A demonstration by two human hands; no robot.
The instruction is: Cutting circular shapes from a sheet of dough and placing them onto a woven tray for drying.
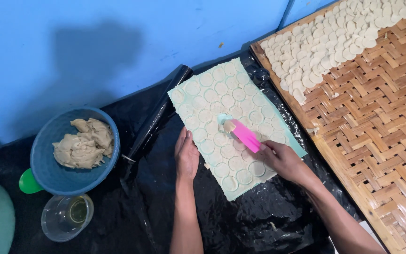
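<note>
Dough sheet (233,127), pale and rolled thin, lies on black plastic (240,221) spread over the worktop, its whole face scored with rows of cut circles. Left hand (186,155) rests flat and open at the sheet's left edge, fingers together, holding nothing. Right hand (280,159) is closed on the handle of a pink scraper (245,135), whose pale tip lies on the sheet near its middle, up and left of the grip. A black rolling pin (158,113) lies just left of the sheet. Farther left stands a blue bowl (43,164) of lumpy dough (84,143), with a clear cup (66,216) below it. To the right, a woven bamboo tray (381,122) carries a heap of cut dough rounds (330,42).
</note>
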